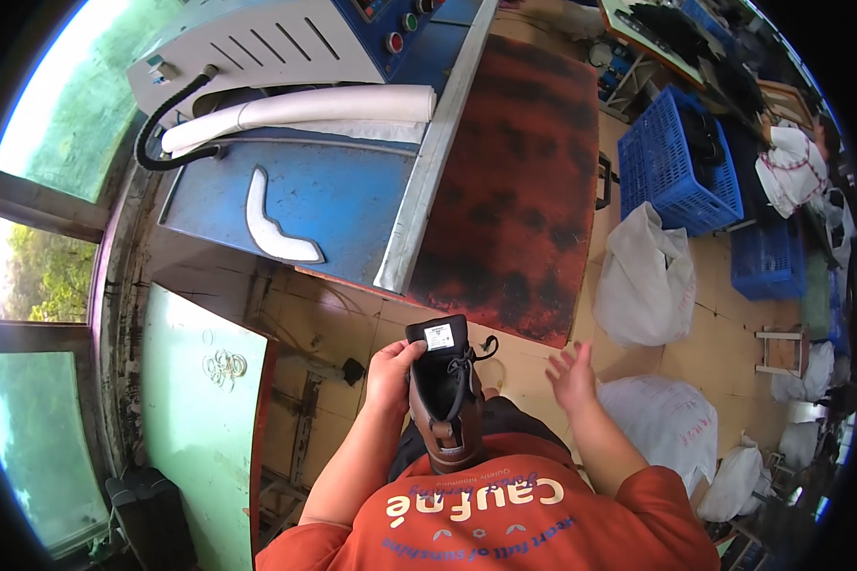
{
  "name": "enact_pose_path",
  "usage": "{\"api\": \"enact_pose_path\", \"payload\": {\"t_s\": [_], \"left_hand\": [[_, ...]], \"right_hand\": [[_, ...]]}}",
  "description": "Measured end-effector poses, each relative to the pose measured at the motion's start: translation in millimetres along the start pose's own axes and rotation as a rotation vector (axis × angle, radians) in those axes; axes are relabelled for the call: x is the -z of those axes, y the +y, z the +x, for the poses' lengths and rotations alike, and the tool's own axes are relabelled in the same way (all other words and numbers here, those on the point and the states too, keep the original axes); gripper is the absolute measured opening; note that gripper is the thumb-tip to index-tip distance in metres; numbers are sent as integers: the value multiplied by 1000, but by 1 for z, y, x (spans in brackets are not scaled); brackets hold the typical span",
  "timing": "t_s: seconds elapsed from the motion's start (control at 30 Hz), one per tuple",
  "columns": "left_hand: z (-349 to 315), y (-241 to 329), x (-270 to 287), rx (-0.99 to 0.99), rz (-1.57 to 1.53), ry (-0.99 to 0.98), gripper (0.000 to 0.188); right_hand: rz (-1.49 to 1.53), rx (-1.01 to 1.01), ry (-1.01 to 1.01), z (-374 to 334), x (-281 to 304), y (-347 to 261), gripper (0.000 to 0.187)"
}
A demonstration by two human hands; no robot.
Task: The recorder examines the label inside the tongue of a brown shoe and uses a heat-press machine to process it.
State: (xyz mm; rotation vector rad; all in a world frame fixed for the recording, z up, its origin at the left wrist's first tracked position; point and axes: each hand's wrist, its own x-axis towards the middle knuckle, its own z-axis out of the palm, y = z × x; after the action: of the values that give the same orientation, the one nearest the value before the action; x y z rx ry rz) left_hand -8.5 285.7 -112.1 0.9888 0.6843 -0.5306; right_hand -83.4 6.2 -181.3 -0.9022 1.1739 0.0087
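A brown and black lace-up shoe (440,390) is held in front of my body, its heel toward me and its dark opening facing up. My left hand (388,374) is closed on the edge of its black tongue (435,335), the thumb beside a small white label (439,337). Dark laces cross the shoe, and a loop sticks out at its right. Apart from the shoe, my right hand (573,381) is raised with its fingers spread and nothing in it. The sole is hidden.
Ahead stands a machine (257,43) with a blue bed (343,190), a white cloth roll and a curved white piece (271,224). A red-black board (509,190) lies beside it. White sacks (646,276) and blue crates (681,162) are right; a pale green table (200,381) is left.
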Motion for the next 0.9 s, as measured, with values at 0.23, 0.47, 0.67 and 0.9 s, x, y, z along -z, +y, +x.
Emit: {"api": "enact_pose_path", "payload": {"t_s": [0.23,0.47,0.67,0.9], "left_hand": [[8,-9,-1,29,-25,-36,11],[-3,-13,-4,3,-49,17,12],[-10,-19,-11,-43,-87,49,14],[-11,-34,-13,-76,-107,87,17]], "right_hand": [[194,118,-561,14,-33,-29,43],[170,-53,-715,24,-37,-34,36],[269,-186,-857,28,-57,-31,33],[218,-270,-900,41,-92,-16,27]]}}
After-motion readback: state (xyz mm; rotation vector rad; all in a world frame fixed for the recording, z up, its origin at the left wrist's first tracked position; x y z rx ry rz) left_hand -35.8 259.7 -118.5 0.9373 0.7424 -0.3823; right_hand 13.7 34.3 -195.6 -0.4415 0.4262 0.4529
